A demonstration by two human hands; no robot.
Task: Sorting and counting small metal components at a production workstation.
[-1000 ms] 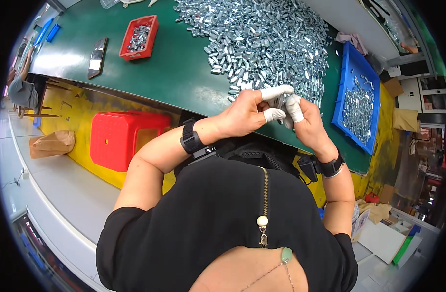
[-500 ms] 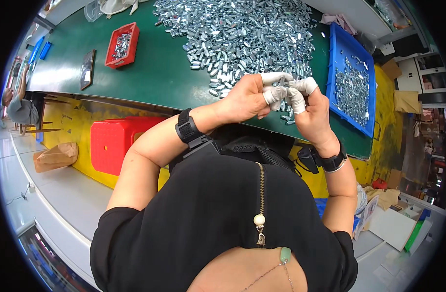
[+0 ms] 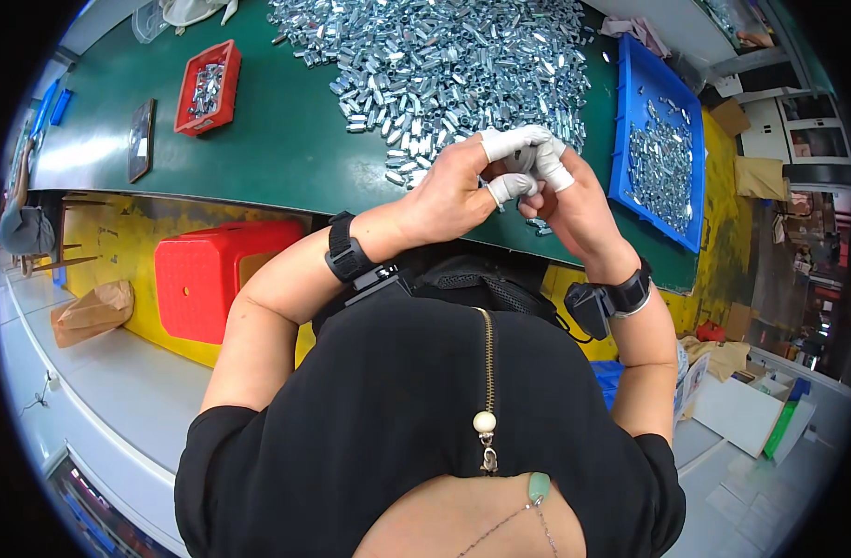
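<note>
My left hand and my right hand meet over the front edge of the green table. White coverings wrap several fingertips of both. The fingers are bent and pinched together, with the tips touching. Whatever lies between them is mostly hidden; only a greyish patch shows. Just beyond the hands spreads a big heap of small silver metal pieces, shaped like short hex sleeves. A few loose pieces lie at the table edge below the right hand.
To the right, a blue tray holds many small metal parts. At the left stand a small red bin with silver pieces and a dark flat phone-like device. A red stool is beside my left arm, below the table.
The fingers have regrouped: my right fingertips have turned inward over the left ones, and the gap between the hands has closed up. The whole view has shifted slightly.
</note>
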